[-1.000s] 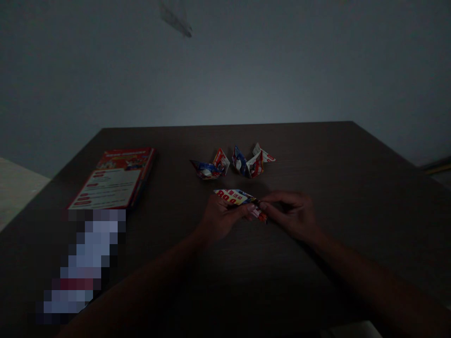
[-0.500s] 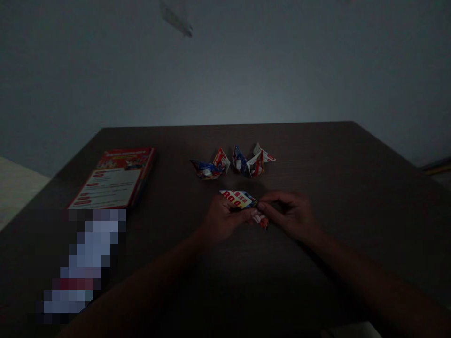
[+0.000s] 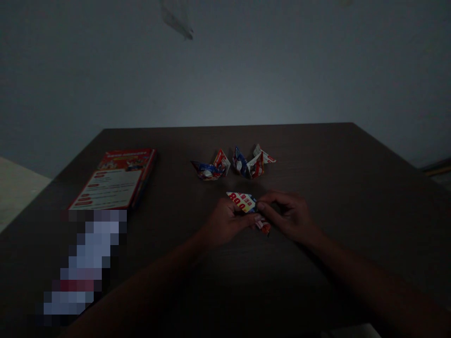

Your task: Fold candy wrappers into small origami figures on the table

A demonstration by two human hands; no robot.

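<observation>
A small piece of folded printed paper (image 3: 242,202), white and yellow with red figures, is held between both hands above the table. My left hand (image 3: 225,220) is closed on its left and lower side, the thumb lying along the near edge. My right hand (image 3: 289,211) pinches the right corner between thumb and forefinger. An orange and white lower part of the paper sticks out below the left thumb. Beyond the hands stand two folded paper boats, a blue and red one (image 3: 208,171) on the left and a blue, white and red one (image 3: 256,170) on the right.
A stack of printed red and white leaflets (image 3: 111,188) lies at the left of the dark wooden table (image 3: 317,155). Nearer, a pixelated pale patch (image 3: 93,253) covers something I cannot make out. A grey wall (image 3: 225,70) rises behind the table.
The folded paper has shifted slightly right and its left point now shows less beyond my left hand. My left hand has moved a little right; my right hand keeps its pinch.
</observation>
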